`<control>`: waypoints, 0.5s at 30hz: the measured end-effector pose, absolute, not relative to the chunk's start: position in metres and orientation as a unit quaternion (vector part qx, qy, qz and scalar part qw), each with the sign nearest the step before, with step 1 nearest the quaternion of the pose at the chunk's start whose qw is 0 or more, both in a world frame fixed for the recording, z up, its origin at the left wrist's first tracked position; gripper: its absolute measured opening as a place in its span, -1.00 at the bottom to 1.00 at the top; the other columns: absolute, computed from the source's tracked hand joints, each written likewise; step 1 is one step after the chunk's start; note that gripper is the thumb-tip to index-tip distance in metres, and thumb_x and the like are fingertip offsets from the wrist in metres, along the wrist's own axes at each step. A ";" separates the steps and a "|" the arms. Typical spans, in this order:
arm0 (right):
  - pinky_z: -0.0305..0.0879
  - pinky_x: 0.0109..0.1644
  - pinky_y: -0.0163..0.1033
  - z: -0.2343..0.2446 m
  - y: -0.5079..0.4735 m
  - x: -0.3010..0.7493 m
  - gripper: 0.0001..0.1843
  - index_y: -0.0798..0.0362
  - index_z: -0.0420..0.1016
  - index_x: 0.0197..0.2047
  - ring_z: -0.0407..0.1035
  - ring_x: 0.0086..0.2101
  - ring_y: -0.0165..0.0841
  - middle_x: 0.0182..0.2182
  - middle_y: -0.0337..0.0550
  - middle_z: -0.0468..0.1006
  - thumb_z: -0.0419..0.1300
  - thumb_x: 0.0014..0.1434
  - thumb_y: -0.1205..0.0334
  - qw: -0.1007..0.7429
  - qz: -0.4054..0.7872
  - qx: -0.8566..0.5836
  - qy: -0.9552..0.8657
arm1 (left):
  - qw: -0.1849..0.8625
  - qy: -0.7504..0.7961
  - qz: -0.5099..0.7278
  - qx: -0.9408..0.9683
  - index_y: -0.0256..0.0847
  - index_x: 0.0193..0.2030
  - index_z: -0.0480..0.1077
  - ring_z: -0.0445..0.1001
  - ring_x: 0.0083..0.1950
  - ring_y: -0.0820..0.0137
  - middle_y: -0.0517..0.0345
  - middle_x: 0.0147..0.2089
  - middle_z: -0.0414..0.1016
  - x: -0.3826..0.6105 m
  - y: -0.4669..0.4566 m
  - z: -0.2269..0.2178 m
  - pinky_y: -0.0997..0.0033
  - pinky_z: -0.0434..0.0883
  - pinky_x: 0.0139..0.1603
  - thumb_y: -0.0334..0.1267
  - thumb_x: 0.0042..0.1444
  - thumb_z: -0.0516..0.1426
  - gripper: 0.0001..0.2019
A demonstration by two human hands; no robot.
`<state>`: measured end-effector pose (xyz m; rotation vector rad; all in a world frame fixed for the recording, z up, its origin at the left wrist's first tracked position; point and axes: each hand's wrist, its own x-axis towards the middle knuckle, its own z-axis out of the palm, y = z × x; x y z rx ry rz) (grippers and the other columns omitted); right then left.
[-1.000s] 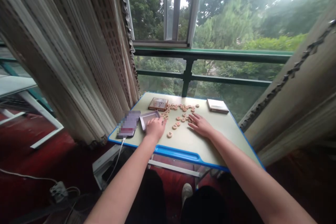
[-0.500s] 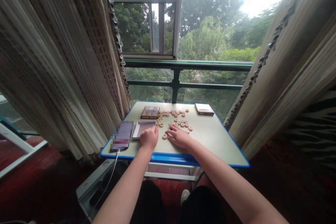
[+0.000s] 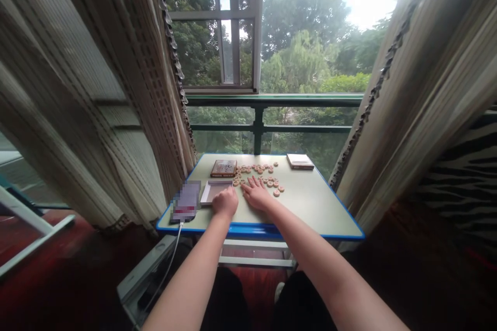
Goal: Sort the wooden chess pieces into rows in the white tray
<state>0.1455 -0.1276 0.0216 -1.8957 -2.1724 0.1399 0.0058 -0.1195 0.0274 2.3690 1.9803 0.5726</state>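
Round wooden Chinese chess pieces [image 3: 260,169] lie scattered over the middle of the table, several with markings on top. My right hand [image 3: 256,194] rests flat among the nearer ones, fingers spread and pointing away from me. Whatever lies beneath its palm is hidden. Left of it, a shallow open box [image 3: 209,190] with pale walls sits on the tabletop. My left hand [image 3: 225,201] is closed at the box's near right corner and covers that part; its fingertips are out of sight.
A brown patterned box [image 3: 224,167] lies behind the open one. Another flat box [image 3: 300,161] is at the back right of the blue-edged table [image 3: 318,207]. On the left, a phone [image 3: 186,201] has a white cable [image 3: 176,243] hanging off the edge. Curtains flank the table.
My right hand has shifted slightly left and away from me, its fingers now stretched out. The lone near piece no longer shows. My left hand stays at the open box; the view has shifted slightly.
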 end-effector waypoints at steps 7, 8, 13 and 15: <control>-0.33 0.28 0.08 0.031 -0.104 0.146 -0.47 0.04 0.15 0.26 -0.16 0.27 -0.14 0.30 0.00 0.00 -0.12 0.26 0.12 0.134 0.032 -0.674 -0.726 | 0.009 0.567 0.125 0.814 -0.31 -0.18 0.47 0.50 -0.15 0.12 -0.20 -0.18 0.52 -0.003 -0.135 0.031 0.21 0.36 -0.16 -0.27 0.18 -0.10 -0.67; -0.33 0.29 0.05 0.033 -0.104 0.146 -0.47 0.06 0.15 0.26 -0.17 0.27 -0.15 0.30 -0.01 -0.01 -0.11 0.26 0.12 0.139 0.024 -0.673 -0.726 | 0.010 0.558 0.123 0.821 -0.31 -0.17 0.47 0.50 -0.14 0.13 -0.19 -0.17 0.51 -0.003 -0.138 0.030 0.22 0.36 -0.15 -0.27 0.17 -0.07 -0.69; -0.23 0.30 -0.17 0.050 -0.122 0.169 -0.54 0.03 0.35 0.12 -0.08 0.24 -0.33 0.21 -0.14 0.22 -0.15 0.28 0.11 0.145 0.000 -0.656 -0.741 | 0.017 0.483 0.135 0.865 -0.22 -0.03 0.41 0.39 0.06 0.18 -0.15 0.03 0.43 -0.002 -0.161 0.021 0.24 0.29 0.02 -0.26 0.17 -0.05 -0.69; -0.20 0.29 -0.20 0.054 -0.139 0.189 -0.56 0.02 0.42 0.06 -0.10 0.25 -0.32 0.21 -0.14 0.22 -0.13 0.27 0.11 0.144 -0.010 -0.666 -0.732 | 0.011 0.474 0.143 0.869 -0.24 -0.02 0.41 0.31 0.15 0.17 -0.17 0.10 0.37 -0.001 -0.171 0.016 0.20 0.25 0.07 -0.25 0.18 -0.05 -0.68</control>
